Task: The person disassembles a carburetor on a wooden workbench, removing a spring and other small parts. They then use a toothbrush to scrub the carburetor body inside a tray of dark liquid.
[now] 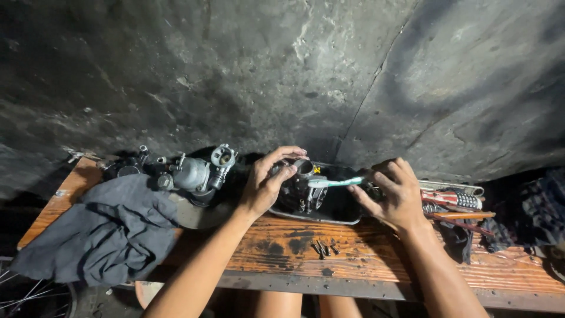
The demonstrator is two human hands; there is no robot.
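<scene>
My left hand [268, 184] grips a small metal carburetor part [301, 176] and holds it over a dark shallow tray [341, 219] on the wooden bench. My right hand [393, 194] holds a toothbrush [332, 183] with a white and teal handle, its head pointing left against the part. Both hands sit just above the tray, close together. What lies in the tray is dark and hard to make out.
A second grey carburetor body [197, 174] lies left of the tray beside a dark cloth [112, 227]. Several small screws [323, 248] lie on the bench [365, 259] front. Screwdrivers and tools [453, 203] lie at right. A rough concrete wall [282, 70] rises behind.
</scene>
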